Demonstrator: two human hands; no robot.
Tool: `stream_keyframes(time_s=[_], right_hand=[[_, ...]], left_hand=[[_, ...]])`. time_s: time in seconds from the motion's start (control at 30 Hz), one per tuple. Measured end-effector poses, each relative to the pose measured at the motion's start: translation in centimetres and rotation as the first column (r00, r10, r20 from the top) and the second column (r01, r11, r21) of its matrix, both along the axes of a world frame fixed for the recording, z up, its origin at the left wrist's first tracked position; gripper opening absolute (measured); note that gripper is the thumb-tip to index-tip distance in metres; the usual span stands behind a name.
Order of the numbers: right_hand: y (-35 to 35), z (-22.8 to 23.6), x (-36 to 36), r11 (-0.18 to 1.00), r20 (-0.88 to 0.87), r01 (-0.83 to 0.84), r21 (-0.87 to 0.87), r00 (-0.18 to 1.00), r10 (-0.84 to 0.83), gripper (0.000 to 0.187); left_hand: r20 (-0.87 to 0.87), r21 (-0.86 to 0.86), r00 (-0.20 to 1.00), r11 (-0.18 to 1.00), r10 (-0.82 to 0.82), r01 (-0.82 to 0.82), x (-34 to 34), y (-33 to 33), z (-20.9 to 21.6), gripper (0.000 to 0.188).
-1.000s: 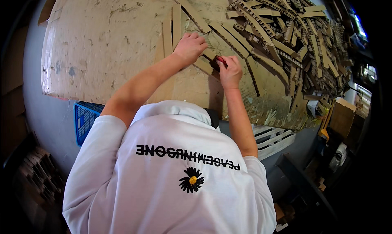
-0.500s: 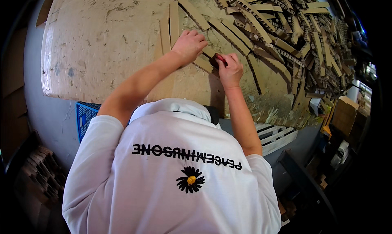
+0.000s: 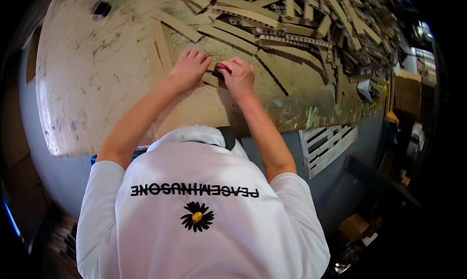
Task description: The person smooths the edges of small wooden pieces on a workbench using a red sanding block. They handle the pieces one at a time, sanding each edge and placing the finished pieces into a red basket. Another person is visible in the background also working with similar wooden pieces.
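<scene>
My left hand (image 3: 190,68) lies on the worktable with its fingers bent and pressed together on a brown cardboard strip (image 3: 210,79). Just to its right, my right hand (image 3: 238,78) is closed around a small red-handled tool (image 3: 222,66). The tool's tip meets the strip between my two hands; its blade or point is too small to make out. Beyond my left hand lie narrow loose cardboard strips (image 3: 162,45), and another strip (image 3: 272,72) lies to the right of my right hand.
A big heap of honeycomb-edged cardboard strips (image 3: 311,30) covers the far right of the cardboard-topped table (image 3: 87,84). A small dark block (image 3: 101,9) sits at the far left. Below the table's right edge stands a white slatted pallet (image 3: 331,145); brown boxes (image 3: 407,91) are further right.
The whole view has shifted, so hands and table appear further left, and a dark block shows at the far left. Both hands stay at the same strip, the red-handled tool still in the right.
</scene>
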State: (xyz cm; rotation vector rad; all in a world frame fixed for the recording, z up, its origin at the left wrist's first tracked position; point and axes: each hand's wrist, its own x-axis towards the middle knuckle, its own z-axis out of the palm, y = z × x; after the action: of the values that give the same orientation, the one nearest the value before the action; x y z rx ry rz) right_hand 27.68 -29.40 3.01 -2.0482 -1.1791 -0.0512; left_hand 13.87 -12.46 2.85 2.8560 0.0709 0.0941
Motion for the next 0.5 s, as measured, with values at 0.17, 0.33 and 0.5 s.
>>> stream_keyframes(time_s=[0.17,0.33,0.5], right_hand=[[-5.9,5.6,5.1,0.921,-0.195,0.377,0.098,0.915,-0.354,0.013],[-12.9,2.3,10.0,0.914,-0.098,0.407,0.011,0.91,-0.404,0.014],[-13.4,1.1,9.8,0.919,-0.014,0.392,-0.046,0.919,-0.393,0.014]], left_hand=[[-0.058,-0.106,0.99,0.987,-0.13,0.123,0.9,0.1,-0.3,0.069],[0.069,-0.164,0.955,0.941,-0.289,0.296,5.5,-3.6,1.0,0.062],[0.154,-0.053,0.909,0.915,-0.388,0.4,12.2,-7.5,0.9,0.026]])
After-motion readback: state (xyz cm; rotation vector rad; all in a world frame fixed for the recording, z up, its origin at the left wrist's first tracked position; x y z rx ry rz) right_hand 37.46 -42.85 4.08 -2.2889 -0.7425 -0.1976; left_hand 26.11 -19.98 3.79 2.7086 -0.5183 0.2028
